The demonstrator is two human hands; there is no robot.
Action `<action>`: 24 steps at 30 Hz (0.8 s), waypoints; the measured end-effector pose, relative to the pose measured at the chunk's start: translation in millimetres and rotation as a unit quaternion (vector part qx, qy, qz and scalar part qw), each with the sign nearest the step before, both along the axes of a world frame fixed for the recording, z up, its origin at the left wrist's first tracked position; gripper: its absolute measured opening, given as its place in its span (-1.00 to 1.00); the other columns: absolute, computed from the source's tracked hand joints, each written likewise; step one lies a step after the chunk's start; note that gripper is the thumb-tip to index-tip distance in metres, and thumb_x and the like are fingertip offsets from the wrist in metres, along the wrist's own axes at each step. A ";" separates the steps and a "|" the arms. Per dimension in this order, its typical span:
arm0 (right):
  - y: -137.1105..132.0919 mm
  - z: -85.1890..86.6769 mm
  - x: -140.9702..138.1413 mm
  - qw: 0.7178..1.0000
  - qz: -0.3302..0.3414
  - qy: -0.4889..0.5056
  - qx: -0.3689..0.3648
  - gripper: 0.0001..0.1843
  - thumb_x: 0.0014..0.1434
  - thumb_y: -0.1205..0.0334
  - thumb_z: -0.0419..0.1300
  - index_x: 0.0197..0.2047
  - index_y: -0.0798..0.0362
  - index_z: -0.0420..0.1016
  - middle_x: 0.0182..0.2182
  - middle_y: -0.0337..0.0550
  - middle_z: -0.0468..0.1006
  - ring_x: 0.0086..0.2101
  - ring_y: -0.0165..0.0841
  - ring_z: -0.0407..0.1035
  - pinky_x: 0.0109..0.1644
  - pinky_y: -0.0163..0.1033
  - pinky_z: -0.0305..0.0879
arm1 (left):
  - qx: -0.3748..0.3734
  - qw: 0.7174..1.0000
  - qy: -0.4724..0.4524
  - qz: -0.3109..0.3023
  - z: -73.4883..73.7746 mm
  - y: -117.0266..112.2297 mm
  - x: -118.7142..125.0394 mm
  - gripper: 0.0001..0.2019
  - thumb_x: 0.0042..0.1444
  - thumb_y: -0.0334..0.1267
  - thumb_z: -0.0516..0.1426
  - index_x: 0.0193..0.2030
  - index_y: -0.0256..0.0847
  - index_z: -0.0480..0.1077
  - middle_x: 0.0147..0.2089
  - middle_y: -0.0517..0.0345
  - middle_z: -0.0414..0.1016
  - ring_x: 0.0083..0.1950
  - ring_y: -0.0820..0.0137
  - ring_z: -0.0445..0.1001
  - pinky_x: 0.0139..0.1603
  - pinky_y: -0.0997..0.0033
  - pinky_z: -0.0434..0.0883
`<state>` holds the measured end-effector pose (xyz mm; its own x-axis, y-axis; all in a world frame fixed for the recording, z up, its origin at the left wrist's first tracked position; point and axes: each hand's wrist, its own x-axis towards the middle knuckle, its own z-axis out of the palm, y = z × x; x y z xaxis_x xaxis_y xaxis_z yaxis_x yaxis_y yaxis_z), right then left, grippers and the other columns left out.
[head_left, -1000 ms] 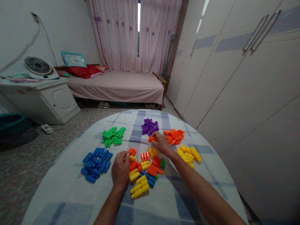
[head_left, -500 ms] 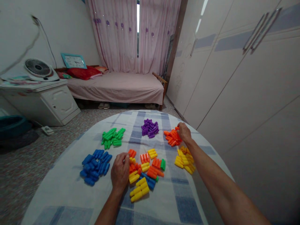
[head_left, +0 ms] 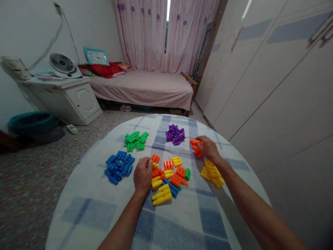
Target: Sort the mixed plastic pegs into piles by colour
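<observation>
Right hand (head_left: 208, 148) has swung to the orange pile (head_left: 194, 143) at one o'clock, grip hidden; left hand (head_left: 143, 173) stays curled against the mixed heap (head_left: 170, 175).

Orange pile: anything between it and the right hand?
Nothing visible. The right hand rests directly on the orange pile, covering its right side. The yellow pile lies nearer the camera, below the wrist, not between them.

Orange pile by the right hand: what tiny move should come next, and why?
Probably lift the right hand off the orange pile and reach for the mixed heap: the hand rests on that pile, and more orange pieces lie in the heap.
</observation>
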<state>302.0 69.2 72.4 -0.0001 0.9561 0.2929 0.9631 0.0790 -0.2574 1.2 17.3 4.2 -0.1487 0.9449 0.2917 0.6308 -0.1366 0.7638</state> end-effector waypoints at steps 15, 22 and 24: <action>5.9 -44.3 -154.8 0.934 0.346 -0.041 -0.076 -0.59 0.05 0.34 0.22 0.01 -0.01 0.44 -0.06 -0.08 0.49 -0.08 -0.26 0.36 -0.05 -0.21 0.27 | -0.040 0.999 -0.003 -0.015 -6.5 3.6 -5.7 -0.67 0.23 -0.11 -0.09 -0.12 -0.16 0.43 -0.07 0.09 0.51 -0.05 0.29 0.44 -0.10 0.36 0.32; -2.9 -24.3 -113.0 0.980 0.198 -0.024 -0.014 -0.60 0.14 0.11 0.20 0.04 0.04 0.38 -0.09 -0.03 0.45 -0.15 -0.26 0.36 -0.11 -0.23 0.25 | -0.046 0.999 -0.004 -0.011 -4.1 4.0 -3.8 -0.66 0.22 -0.12 -0.10 -0.12 -0.16 0.44 -0.08 0.08 0.52 -0.05 0.29 0.44 -0.12 0.36 0.33; -2.6 -11.6 -78.3 0.997 0.062 0.008 0.038 -0.64 0.19 0.15 0.15 0.06 0.04 0.36 -0.06 -0.02 0.44 -0.09 -0.26 0.34 -0.02 -0.21 0.22 | -0.049 0.999 -0.004 -0.010 -4.2 4.1 -3.3 -0.66 0.22 -0.11 -0.10 -0.11 -0.15 0.44 -0.08 0.10 0.52 -0.05 0.30 0.44 -0.13 0.36 0.32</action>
<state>223.7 66.6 60.8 -0.1122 0.9240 0.3656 0.9406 0.2174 -0.2607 -2.1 21.4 0.0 -0.1315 0.9718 0.1957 0.6224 -0.0727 0.7793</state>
